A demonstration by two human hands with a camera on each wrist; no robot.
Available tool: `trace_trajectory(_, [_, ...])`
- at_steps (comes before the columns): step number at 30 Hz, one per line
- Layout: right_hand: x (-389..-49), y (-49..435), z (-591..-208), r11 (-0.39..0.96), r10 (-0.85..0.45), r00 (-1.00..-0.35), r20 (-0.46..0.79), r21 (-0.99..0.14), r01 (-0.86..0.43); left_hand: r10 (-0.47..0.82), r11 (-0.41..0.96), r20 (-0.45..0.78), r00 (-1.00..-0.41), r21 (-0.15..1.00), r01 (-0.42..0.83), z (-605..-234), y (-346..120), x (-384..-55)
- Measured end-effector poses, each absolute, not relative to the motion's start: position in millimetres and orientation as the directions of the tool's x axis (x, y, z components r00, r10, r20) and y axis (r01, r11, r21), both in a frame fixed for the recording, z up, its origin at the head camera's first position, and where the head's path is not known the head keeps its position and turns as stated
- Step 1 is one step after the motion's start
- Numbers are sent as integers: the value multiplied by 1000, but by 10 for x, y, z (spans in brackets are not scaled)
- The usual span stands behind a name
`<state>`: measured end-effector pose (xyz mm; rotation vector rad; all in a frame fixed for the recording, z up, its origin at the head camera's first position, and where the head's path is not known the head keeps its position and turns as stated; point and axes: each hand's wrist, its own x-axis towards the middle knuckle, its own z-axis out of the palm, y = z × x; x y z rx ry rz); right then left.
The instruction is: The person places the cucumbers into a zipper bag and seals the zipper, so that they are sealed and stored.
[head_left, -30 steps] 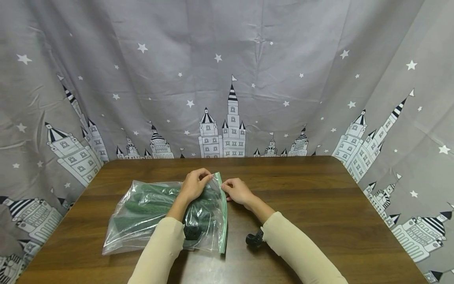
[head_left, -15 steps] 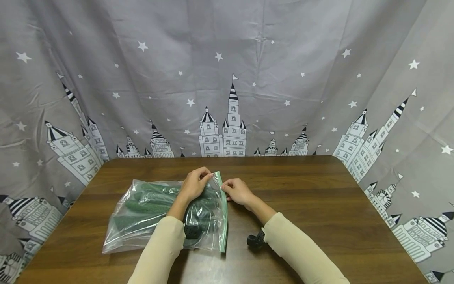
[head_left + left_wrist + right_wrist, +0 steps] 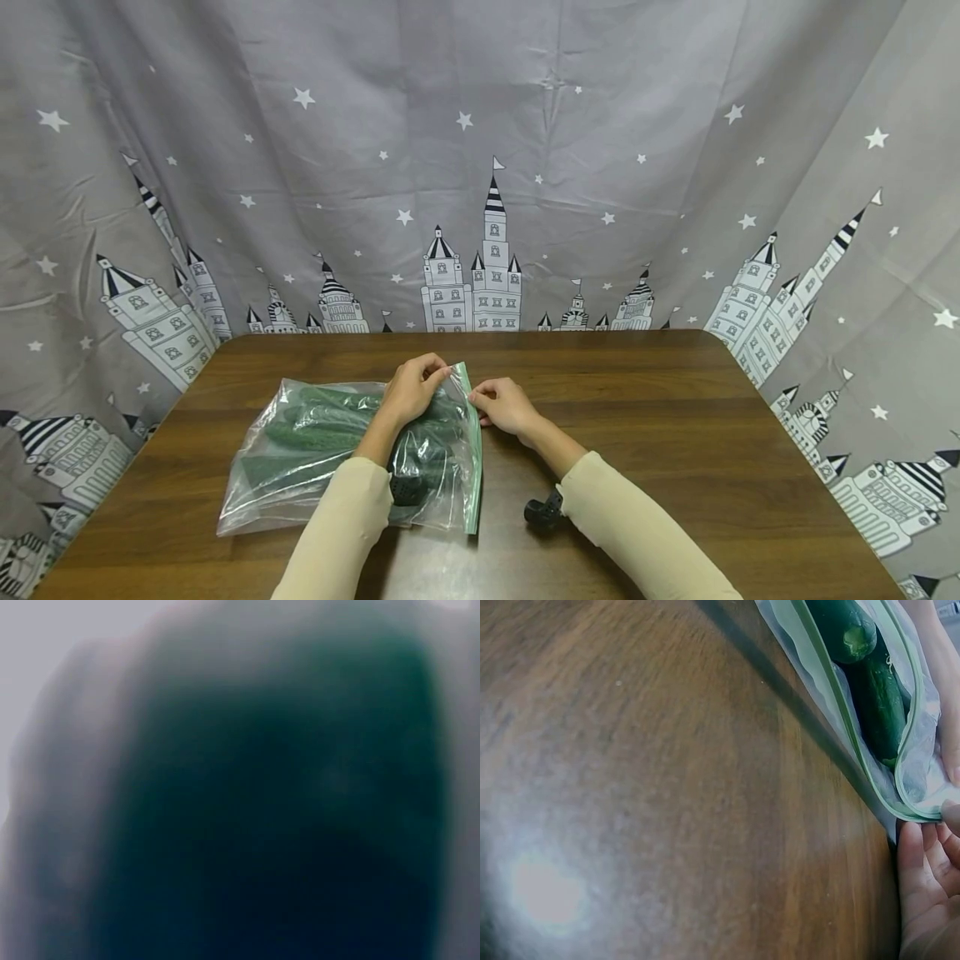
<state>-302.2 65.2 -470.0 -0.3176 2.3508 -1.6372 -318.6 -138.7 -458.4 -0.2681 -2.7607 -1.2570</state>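
A clear zip-lock bag (image 3: 247, 500) with a green zip strip (image 3: 472, 467) lies on the table, its mouth facing right. Several green cucumbers (image 3: 311, 435) are inside; in the right wrist view the mouth gapes and shows the ends of two cucumbers (image 3: 877, 697). My left hand (image 3: 408, 390) lies over the bag's far side, thumb and fingers pinching the plastic near the far corner. My right hand (image 3: 506, 406) pinches the far end of the zip strip between thumb and fingers, also seen as the right fingers (image 3: 911, 851) below. The left wrist view is a dark green blur.
The brown wooden table (image 3: 675, 467) extends to the right of the bag and behind it. A grey curtain (image 3: 637, 208) printed with castles and stars hangs behind its far edge. A black wrist camera (image 3: 542, 512) sits under the right forearm.
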Motion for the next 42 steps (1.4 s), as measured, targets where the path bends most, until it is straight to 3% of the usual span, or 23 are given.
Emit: trace_trajectory(42, [-2896,700,-4656,380,-330,-941,-81,-924,-54,97,637,152,-984,750,178,-4603,-1396,-3212])
